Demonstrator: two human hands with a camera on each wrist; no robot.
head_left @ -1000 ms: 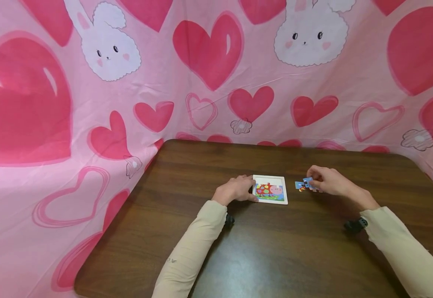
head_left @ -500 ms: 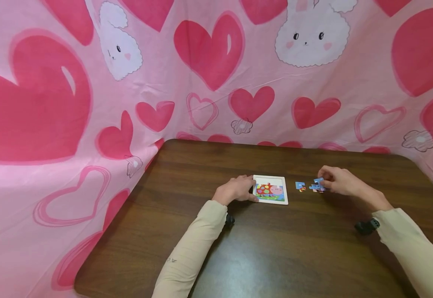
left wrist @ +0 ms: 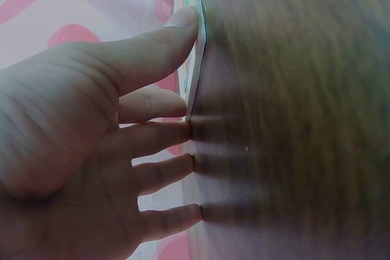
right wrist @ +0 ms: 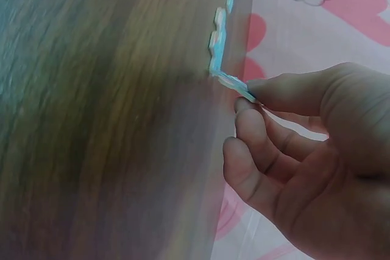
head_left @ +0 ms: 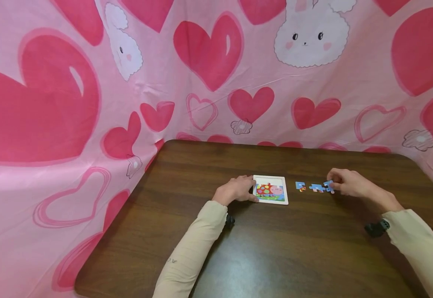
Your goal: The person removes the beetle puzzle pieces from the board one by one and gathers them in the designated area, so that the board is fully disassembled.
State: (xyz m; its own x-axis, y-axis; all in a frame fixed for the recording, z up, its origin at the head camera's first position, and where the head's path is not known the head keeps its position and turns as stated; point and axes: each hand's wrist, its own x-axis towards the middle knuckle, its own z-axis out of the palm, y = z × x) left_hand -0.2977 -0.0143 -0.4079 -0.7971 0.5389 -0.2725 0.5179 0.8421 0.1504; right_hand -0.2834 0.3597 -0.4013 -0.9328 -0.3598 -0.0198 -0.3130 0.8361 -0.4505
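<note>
In the head view, a white-framed jigsaw tray (head_left: 287,195) lies flat, its lower part filled with a colourful picture and a bare white strip along its top. My left hand (head_left: 236,189) rests at the tray's left side. In the left wrist view its thumb touches the tray's edge, and the straight fingers (left wrist: 164,220) reach down to the table. My right hand (head_left: 352,184) pinches a blue puzzle piece (right wrist: 234,83) between thumb and index finger. That piece is tilted up, its low edge against a flat blue piece (head_left: 316,188). Another blue piece (head_left: 300,186) lies nearer the tray.
The brown wooden table (head_left: 276,248) extends around the tray and pieces. A pink cloth (head_left: 209,111) printed with hearts and rabbits hangs behind the table and along its left side.
My right hand has moved right with the pinched piece, from over the loose pieces to the right end of the middle one, which is uncovered now. My left hand and the tray keep their place.
</note>
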